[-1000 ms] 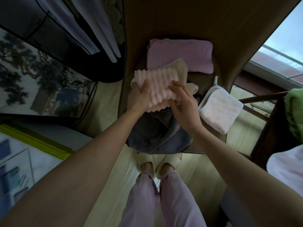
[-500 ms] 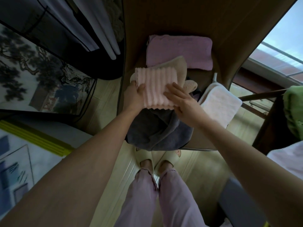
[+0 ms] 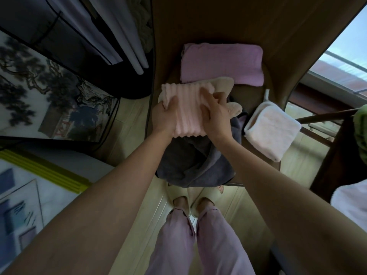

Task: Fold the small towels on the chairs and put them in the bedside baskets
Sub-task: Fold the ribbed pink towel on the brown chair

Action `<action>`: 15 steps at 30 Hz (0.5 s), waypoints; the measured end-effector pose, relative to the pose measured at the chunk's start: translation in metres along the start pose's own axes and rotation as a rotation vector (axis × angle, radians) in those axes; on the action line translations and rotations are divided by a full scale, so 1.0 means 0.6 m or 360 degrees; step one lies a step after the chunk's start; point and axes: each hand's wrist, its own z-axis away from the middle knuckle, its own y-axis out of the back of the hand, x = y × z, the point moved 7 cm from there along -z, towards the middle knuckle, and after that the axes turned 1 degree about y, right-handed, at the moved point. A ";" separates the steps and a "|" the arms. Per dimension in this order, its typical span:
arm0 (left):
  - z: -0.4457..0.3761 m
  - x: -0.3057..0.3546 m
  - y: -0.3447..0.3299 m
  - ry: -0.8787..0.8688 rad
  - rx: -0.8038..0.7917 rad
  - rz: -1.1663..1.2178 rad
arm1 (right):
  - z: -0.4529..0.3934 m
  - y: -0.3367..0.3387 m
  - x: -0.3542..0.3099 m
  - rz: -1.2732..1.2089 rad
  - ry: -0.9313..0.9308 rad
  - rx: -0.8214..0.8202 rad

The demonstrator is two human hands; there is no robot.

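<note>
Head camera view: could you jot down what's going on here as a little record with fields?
setting: wooden chair piled with towels
in hand: ribbed pink towel, folded
left hand: grips its left edge
right hand: grips its right edge
underneath: beige towel and crumpled grey towel
already folded: purple towel at the seat's back, white towel on the right
baskets: not in view

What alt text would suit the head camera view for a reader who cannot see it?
Two hands, left hand and right hand, grip a ribbed pink towel above a chair. The chair also holds grey, purple and white towels.
</note>
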 end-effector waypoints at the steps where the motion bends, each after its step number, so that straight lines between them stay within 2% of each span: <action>1: 0.003 0.002 0.000 -0.0027 -0.0003 0.0043 | -0.001 0.002 0.001 0.0024 0.0012 -0.0013; 3: 0.014 0.014 0.002 -0.0099 -0.0005 0.0073 | 0.002 0.008 0.000 0.0062 -0.0016 -0.0022; 7: 0.037 0.075 0.009 -0.0321 -0.0108 0.0086 | 0.015 0.069 -0.028 -0.0047 -0.0035 0.0150; 9: 0.058 0.114 -0.003 -0.0422 -0.0225 -0.0012 | 0.024 0.101 -0.050 -0.0444 -0.0093 0.0084; 12: 0.105 0.158 -0.057 -0.0468 -0.0534 -0.0122 | 0.038 0.127 -0.059 -0.1104 -0.0380 -0.0086; 15: 0.147 0.169 -0.126 -0.0229 -0.0912 0.0056 | 0.049 0.157 -0.028 -0.1666 -0.0785 -0.0098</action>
